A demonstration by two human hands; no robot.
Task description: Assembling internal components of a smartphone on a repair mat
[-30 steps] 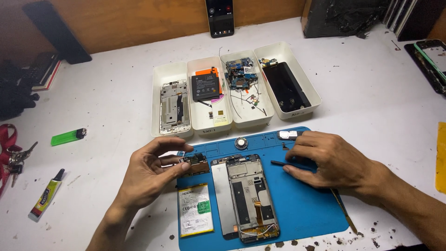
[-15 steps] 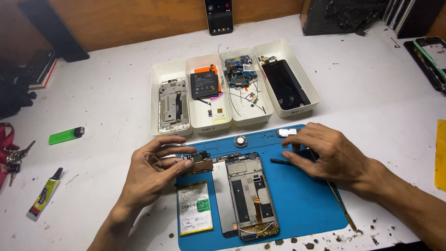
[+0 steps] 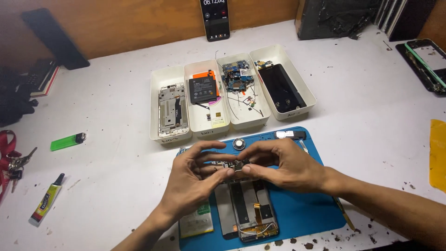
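1. Nearest you, at 6 o'clock, the opened phone frame (image 3: pixel 253 209) lies lengthwise on the blue repair mat (image 3: pixel 302 209), with a white-labelled battery (image 3: pixel 197 221) just beside it at its 9 o'clock.
2. Your left hand (image 3: pixel 193 183) and right hand (image 3: pixel 285 165) meet above the top end of that frame, over the mat's middle.
3. Both hands pinch a small circuit board (image 3: pixel 232 165) between them: your left thumb and forefinger close on its left end, your right fingers (image 3: pixel 248 169) clamp its right end.
4. At 12 o'clock from the hands, a small round silver part (image 3: pixel 239 143) sits on the mat, and a dark oblong part (image 3: pixel 290 135) lies at the mat's 1 o'clock edge.
5. Beyond the mat, four white trays (image 3: pixel 169 137) stand side by side on the counter (image 3: pixel 362 116), holding a bare frame, a black battery, loose boards and wires, and a black screen.
6. At 9 o'clock lie a green lighter (image 3: pixel 67 141) and a glue tube (image 3: pixel 46 204).
7. Farthest, at 12 o'clock, a phone (image 3: pixel 215 18) leans against the wooden wall.
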